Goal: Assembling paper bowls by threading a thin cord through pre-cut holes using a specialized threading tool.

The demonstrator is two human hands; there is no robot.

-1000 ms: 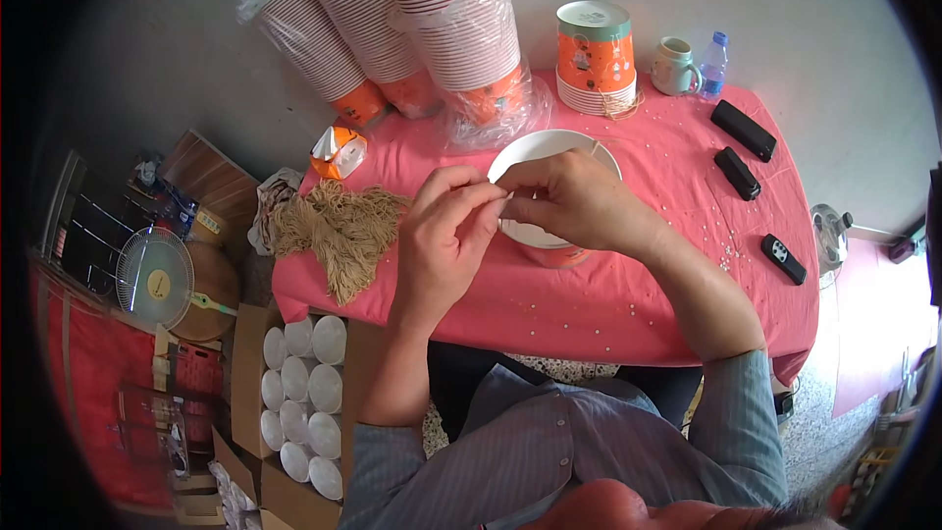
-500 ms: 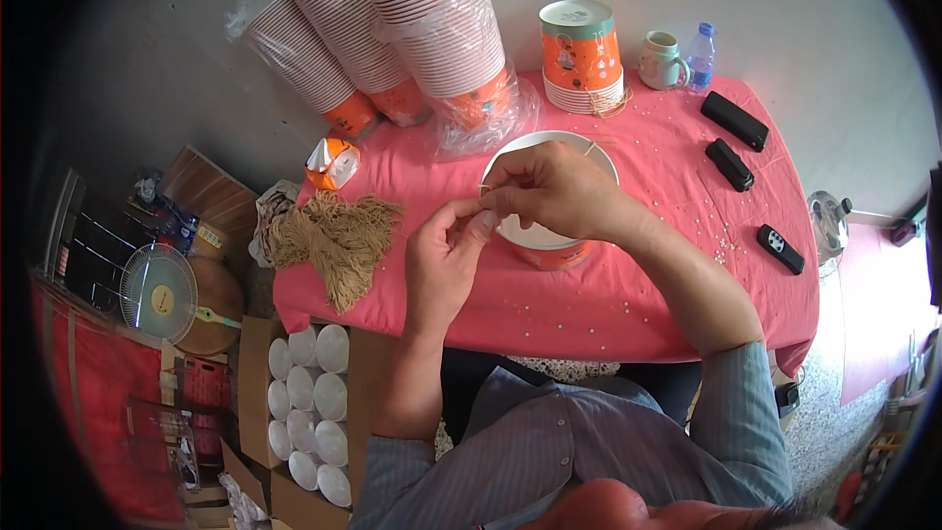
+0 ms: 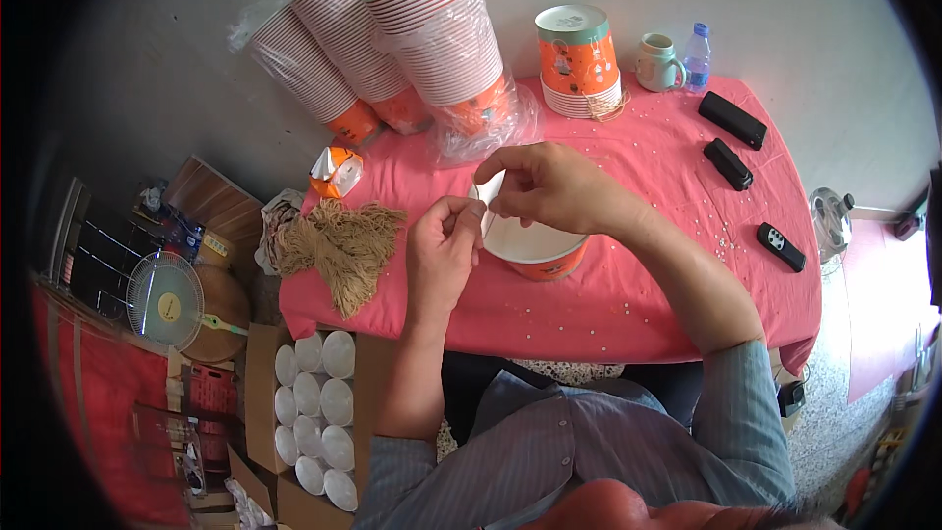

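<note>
Now the right fingers [image 3: 504, 158] have spread apart

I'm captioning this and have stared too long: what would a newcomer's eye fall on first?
Probably the three tall, leaning stacks of paper buckets, partly wrapped in clear plastic, at the back left of the pink tablecloth. Next come the left hand and right hand, close together by an orange paper bucket near the picture's middle. A bundle of tan string lies at the cloth's left end.
</note>
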